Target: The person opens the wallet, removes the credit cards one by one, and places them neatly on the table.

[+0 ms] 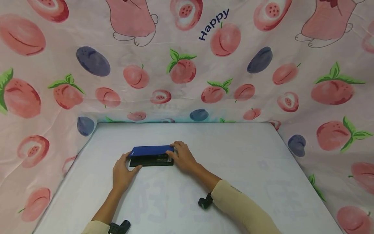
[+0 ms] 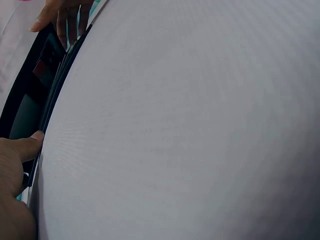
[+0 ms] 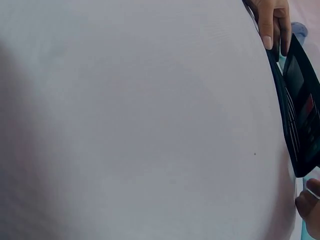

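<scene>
A blue wallet (image 1: 152, 150) lies partly unfolded on the white table, its cover tilted up over a dark inside. Card slots and a small reddish patch show within the wallet (image 3: 300, 107) in the right wrist view. My left hand (image 1: 122, 172) grips its left end, thumb on the lower front edge and fingers at the cover's left corner. At the right end, my right hand (image 1: 183, 157) pinches the raised cover, thumb in front and fingers behind. The left wrist view shows the left thumb (image 2: 31, 145) against the wallet's edge.
The white tabletop (image 1: 233, 156) spreads around the wallet. Behind and beside it hangs a pink cloth (image 1: 187, 65) printed with peaches. Dark wrist cameras (image 1: 205, 201) sit at both sleeve cuffs.
</scene>
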The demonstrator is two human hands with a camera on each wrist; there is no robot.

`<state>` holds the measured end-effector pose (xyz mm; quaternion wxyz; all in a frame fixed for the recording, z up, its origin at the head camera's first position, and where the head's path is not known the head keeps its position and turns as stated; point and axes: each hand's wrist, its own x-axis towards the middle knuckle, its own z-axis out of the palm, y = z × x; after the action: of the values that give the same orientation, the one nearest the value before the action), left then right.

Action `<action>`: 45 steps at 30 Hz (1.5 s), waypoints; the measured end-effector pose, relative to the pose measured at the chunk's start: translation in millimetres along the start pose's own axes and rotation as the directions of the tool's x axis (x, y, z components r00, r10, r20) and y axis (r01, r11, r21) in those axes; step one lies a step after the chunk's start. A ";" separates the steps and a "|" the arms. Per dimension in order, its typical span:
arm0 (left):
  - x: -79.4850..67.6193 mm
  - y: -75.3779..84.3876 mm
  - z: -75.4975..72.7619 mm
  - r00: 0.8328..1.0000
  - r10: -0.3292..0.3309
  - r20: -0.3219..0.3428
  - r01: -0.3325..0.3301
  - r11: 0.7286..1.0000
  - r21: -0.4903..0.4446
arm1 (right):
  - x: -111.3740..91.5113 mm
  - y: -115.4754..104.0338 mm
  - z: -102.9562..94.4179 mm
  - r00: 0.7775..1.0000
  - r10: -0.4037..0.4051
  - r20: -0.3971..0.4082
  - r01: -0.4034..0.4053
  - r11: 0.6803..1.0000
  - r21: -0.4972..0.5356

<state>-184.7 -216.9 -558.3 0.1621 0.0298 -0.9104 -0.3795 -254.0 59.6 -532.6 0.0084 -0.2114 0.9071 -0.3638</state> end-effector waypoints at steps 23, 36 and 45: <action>5.1 1.3 -2.4 1.000 0.016 -0.004 -0.016 1.000 0.011 | 13.9 -10.7 0.5 0.977 0.158 -0.147 -0.105 0.943 0.317; 3.9 -0.6 -1.2 1.000 0.007 0.021 -0.007 0.999 0.032 | 14.2 -9.2 0.5 0.987 0.115 -0.113 -0.063 0.921 0.384; -1.0 0.4 -1.6 0.999 0.023 0.038 -0.024 0.999 0.028 | 11.5 -9.0 3.7 0.988 0.117 -0.103 -0.063 0.906 0.418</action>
<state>-183.2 -217.6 -557.2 0.1490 0.0143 -0.9188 -0.3652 -260.4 46.9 -527.7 0.0125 -0.1394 0.8170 -0.5594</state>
